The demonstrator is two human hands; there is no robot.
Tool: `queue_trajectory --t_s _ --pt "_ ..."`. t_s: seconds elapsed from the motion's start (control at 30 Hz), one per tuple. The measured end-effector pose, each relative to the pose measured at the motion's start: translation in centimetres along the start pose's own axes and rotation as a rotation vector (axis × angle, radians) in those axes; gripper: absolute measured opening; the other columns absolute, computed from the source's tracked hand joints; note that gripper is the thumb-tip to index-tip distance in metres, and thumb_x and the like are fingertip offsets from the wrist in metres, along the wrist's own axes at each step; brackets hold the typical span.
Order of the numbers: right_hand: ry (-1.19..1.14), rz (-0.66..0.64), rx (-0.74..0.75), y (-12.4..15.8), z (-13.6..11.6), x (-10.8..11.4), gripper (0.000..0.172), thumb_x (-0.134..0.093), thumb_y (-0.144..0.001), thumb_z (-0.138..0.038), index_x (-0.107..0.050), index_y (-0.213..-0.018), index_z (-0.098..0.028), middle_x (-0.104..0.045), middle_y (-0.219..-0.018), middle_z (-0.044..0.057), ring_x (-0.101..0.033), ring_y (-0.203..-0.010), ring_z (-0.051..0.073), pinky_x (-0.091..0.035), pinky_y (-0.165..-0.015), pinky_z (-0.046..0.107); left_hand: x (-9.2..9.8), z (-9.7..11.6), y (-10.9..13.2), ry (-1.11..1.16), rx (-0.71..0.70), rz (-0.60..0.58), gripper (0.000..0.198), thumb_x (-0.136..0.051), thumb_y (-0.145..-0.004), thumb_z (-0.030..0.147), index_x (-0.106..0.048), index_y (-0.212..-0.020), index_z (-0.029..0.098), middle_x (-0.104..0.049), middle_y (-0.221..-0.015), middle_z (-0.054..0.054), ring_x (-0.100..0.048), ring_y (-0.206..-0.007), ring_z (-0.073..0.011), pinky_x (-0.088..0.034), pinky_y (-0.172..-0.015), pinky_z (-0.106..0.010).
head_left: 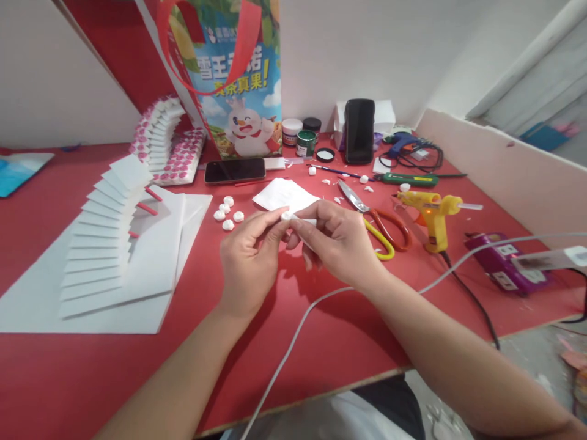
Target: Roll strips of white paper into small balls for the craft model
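Note:
Both my hands meet over the middle of the red table. Between my left hand's (pixel 254 250) thumb and index finger is the rolled end of a white paper strip (pixel 288 216). My right hand (pixel 339 241) pinches the strip's flat tail, which pokes out between its fingers. Just behind them lies a stack of white paper pieces (pixel 284 194). To the left of my left hand sit several small white rolled paper rosettes (pixel 228 225). Scissors (pixel 373 214) with one red and one yellow handle rest beside my right hand.
A white paper staircase model (pixel 98 238) stands on white boards at left. A lit yellow glue gun (pixel 433 214), a purple power strip (pixel 507 263) and a white cable (pixel 293 348) are at right and front. Phones, paint jars and a gift bag (pixel 243 91) line the back.

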State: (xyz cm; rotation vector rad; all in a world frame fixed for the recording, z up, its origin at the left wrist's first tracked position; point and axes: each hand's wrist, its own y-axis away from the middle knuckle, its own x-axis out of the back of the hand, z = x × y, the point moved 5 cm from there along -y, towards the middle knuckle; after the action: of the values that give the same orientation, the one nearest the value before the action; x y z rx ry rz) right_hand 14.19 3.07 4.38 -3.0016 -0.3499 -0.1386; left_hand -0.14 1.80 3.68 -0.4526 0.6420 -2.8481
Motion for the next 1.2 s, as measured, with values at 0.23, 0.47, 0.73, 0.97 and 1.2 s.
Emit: queue_trajectory --t_s 0.23,0.47,0.73,0.97,1.2 --pt "0.064 -0.179 0.033 -0.1 -0.9 0.8 0.028 -0.061 -0.096 -0.041 -0.063 -0.092 -0.014 -0.071 -0.074 0.002 -0.059 -0.044 0.008 -0.047 -0.043 0.021 0.3 -0.2 -0.5 0.154 0.094 -0.108 0.006 -0.076 -0.084 0.023 -0.08 -0.089 0.024 -0.075 -0.069 0.003 -0.07 -0.066 -0.0152 -0.062 -0.072 -0.03" --pt "0.144 -0.13 0.029 0.0 -0.7 0.7 0.022 -0.059 -0.098 -0.036 -0.062 -0.091 -0.015 -0.07 -0.071 0.0 -0.059 -0.043 0.008 -0.047 -0.046 0.021 0.3 -0.9 -0.7 0.13 0.111 -0.152 0.017 -0.077 -0.084 0.027 -0.081 -0.1 0.026 -0.078 -0.079 0.001 -0.073 -0.073 -0.0176 -0.063 -0.075 -0.033" --pt "0.124 -0.075 0.024 -0.2 -0.4 0.7 0.031 -0.065 -0.093 -0.046 -0.062 -0.088 -0.016 -0.073 -0.075 0.002 -0.062 -0.047 0.009 -0.049 -0.047 0.021 -0.1 -1.4 -0.8 0.138 0.079 -0.186 0.018 -0.07 -0.09 0.031 -0.078 -0.104 0.024 -0.078 -0.098 -0.001 -0.072 -0.091 -0.0188 -0.059 -0.085 -0.031" --pt "-0.44 -0.153 -0.397 -1.2 1.9 0.6 0.045 -0.053 -0.096 -0.058 -0.059 -0.082 -0.015 -0.076 -0.079 0.012 -0.071 -0.056 0.018 -0.06 -0.051 0.029 0.0 -1.1 -1.0 0.025 0.013 -0.222 0.016 -0.06 -0.097 0.032 -0.07 -0.102 0.021 -0.075 -0.097 -0.004 -0.07 -0.091 -0.0186 -0.055 -0.083 -0.029" --pt "-0.455 -0.239 -0.376 -1.1 1.5 0.4 0.04 -0.064 -0.092 -0.053 -0.063 -0.088 -0.014 -0.077 -0.084 0.011 -0.073 -0.06 0.019 -0.062 -0.051 0.028 0.1 -0.6 -1.2 -0.018 -0.073 -0.223 0.017 -0.056 -0.099 0.031 -0.069 -0.104 0.021 -0.073 -0.102 -0.005 -0.067 -0.095 -0.0188 -0.053 -0.088 -0.03"
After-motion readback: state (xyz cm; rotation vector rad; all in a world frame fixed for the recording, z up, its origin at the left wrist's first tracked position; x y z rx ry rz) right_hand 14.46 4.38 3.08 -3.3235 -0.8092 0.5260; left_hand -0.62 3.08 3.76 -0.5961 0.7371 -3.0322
